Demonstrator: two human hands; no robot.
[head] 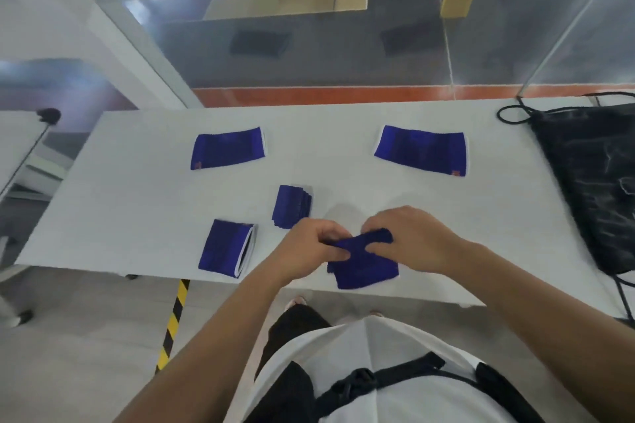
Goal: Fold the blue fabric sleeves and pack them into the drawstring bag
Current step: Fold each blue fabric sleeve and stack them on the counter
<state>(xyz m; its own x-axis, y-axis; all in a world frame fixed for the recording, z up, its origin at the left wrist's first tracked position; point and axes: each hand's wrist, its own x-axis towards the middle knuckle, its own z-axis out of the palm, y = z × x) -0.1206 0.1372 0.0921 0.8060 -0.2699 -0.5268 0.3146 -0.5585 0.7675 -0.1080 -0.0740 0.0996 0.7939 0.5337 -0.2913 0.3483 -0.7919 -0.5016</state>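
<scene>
A blue fabric sleeve [364, 268] lies at the white table's near edge, its far part lifted. My left hand [314, 244] pinches its left upper edge and my right hand [409, 233] grips the raised fold on the right. A folded blue sleeve [292, 206] lies just beyond my left hand. Another flat sleeve [226, 248] sits near the front left. Two more flat sleeves lie farther back, one at the left [227, 148] and one at the right [422, 150]. The black drawstring bag [591, 182] lies flat at the table's right end.
The white table [137, 199] ends close to my body; its far edge meets a glass partition. The bag's black cords [512, 113] loop on the table's far right corner. A yellow-black striped strip [173, 319] runs on the floor below. A small microphone stand [48, 115] is at left.
</scene>
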